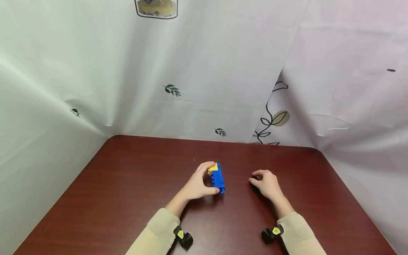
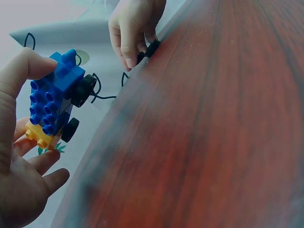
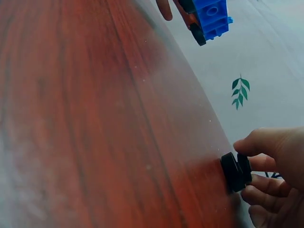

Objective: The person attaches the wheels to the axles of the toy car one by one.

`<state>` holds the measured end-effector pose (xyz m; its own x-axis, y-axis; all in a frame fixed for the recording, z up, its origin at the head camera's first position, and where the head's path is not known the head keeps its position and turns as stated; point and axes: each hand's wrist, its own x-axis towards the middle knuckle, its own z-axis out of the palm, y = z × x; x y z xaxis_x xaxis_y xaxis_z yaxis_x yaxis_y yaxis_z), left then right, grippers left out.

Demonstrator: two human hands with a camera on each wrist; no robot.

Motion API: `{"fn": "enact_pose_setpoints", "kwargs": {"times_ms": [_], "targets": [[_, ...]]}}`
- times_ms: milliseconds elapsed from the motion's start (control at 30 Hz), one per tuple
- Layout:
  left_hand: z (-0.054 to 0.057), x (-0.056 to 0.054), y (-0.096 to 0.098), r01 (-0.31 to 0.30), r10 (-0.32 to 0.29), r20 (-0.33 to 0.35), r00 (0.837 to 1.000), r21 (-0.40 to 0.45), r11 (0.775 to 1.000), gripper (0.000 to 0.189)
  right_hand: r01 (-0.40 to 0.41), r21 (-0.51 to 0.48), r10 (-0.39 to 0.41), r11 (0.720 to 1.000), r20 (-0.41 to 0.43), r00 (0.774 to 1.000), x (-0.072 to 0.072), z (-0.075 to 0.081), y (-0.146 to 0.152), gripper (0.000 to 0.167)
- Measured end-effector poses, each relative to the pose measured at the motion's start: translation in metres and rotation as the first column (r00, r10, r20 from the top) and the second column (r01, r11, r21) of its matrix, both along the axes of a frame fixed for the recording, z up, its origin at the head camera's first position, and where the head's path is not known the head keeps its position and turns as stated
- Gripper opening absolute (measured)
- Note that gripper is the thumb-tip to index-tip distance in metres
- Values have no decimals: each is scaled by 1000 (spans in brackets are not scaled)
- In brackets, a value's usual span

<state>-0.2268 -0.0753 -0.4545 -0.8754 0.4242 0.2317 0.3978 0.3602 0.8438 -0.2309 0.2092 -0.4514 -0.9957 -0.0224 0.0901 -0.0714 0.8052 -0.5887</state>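
Observation:
My left hand [image 1: 195,185] holds a toy car of building blocks [image 1: 217,179], mostly blue with a yellow block at one end, between thumb and fingers above the table. Studs run along one side of the car, and black wheels [image 2: 83,90] show on the opposite side in the left wrist view. To the right of it, my right hand [image 1: 269,185] pinches a pair of black wheels [image 3: 232,172] low over the tabletop. Whether that pair touches the wood I cannot tell. Fingers partly hide the wheel pair in the head view.
The reddish-brown table [image 1: 127,177] has rounded far corners. White cloth [image 1: 204,71] printed with leaves hangs behind it and along both sides. A small black camera is strapped on each wrist, one by the left sleeve [image 1: 164,225] and one by the right sleeve [image 1: 296,226].

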Motion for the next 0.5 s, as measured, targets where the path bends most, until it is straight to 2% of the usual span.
{"fn": "enact_pose_setpoints", "kwargs": {"times_ms": [267, 500], "targets": [[2, 2, 0, -2, 2, 4, 1000, -17, 1000, 84, -1, -22, -1, 1000, -74, 997, 0, 4, -2, 25], [2, 3, 0, 2, -2, 3, 1000, -17, 1000, 84, -1, -74, -5, 997, -87, 996, 0, 6, -7, 29]]}}
